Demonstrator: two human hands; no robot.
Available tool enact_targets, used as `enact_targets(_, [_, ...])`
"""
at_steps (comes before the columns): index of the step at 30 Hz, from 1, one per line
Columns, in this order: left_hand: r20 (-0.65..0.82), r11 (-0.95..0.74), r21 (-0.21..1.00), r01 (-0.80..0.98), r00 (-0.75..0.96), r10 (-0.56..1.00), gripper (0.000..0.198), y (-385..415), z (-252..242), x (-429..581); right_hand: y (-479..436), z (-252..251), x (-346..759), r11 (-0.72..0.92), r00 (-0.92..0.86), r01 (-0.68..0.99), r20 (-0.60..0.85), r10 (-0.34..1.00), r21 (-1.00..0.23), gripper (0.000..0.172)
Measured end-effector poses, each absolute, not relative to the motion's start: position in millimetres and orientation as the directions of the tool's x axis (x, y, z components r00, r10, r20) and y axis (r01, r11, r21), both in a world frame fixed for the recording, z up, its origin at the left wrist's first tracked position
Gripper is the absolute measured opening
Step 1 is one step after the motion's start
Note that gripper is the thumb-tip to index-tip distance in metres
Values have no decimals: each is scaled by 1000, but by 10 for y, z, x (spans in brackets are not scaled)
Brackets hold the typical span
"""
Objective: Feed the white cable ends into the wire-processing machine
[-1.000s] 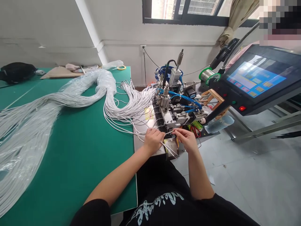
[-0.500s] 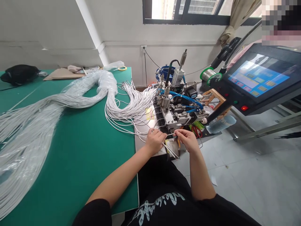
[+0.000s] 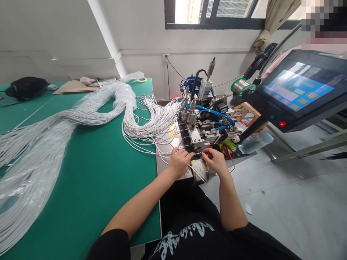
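At the front edge of the benchtop machine (image 3: pixel 195 135), my left hand (image 3: pixel 179 162) is closed around white cables. One white cable (image 3: pixel 198 154) spans the short gap to my right hand (image 3: pixel 216 160), whose thumb and fingers pinch it near its end. The exact tip is too small to make out. Other loose cable ends (image 3: pixel 199 174) stick out below my left hand, over a labelled part at the machine's front. Behind my left hand, a thick bundle of white cables (image 3: pixel 146 127) fans from the green table towards the machine.
The green table (image 3: pixel 108 187) carries more cables in clear plastic wrap (image 3: pixel 123 94). A touchscreen panel (image 3: pixel 300 88) stands at right beside a wire spool (image 3: pixel 243 87). Red-handled scissors (image 3: pixel 227 151) lie by the machine. Part of another person shows behind the panel.
My right hand has shifted slightly at the cable, its fingers now closer to the machine front. My left hand stays nearly in place. The view has moved a little.
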State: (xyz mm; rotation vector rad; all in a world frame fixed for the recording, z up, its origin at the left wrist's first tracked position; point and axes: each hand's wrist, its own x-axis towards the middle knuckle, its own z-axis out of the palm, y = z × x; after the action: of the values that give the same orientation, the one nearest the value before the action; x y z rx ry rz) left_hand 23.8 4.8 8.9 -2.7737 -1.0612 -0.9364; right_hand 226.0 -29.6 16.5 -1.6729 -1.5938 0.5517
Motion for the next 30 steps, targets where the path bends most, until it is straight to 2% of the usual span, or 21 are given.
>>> enact_targets(3, [521, -761, 180, 623, 596, 611, 33, 51, 83, 238, -266, 128, 2262, 45, 147, 597, 165, 975, -801, 27])
enact_targets(10, [488, -727, 194, 659, 578, 654, 35, 53, 50, 255, -172, -55, 2217, 10, 133, 312, 54, 990, -950, 28])
enact_targets(16, [460, -719, 193, 668, 585, 668, 35, 58, 53, 258, -164, -64, 2209, 0, 155, 379, 63, 986, -926, 25])
enact_targets(22, [438, -721, 190, 666, 600, 669, 40, 62, 50, 251, -160, -77, 2228, -34, 128, 369, 15, 992, -929, 29])
enact_targets(30, [434, -725, 192, 662, 605, 668, 40, 66, 36, 249, -153, -87, 2227, -73, 76, 240, -56, 996, -968, 27])
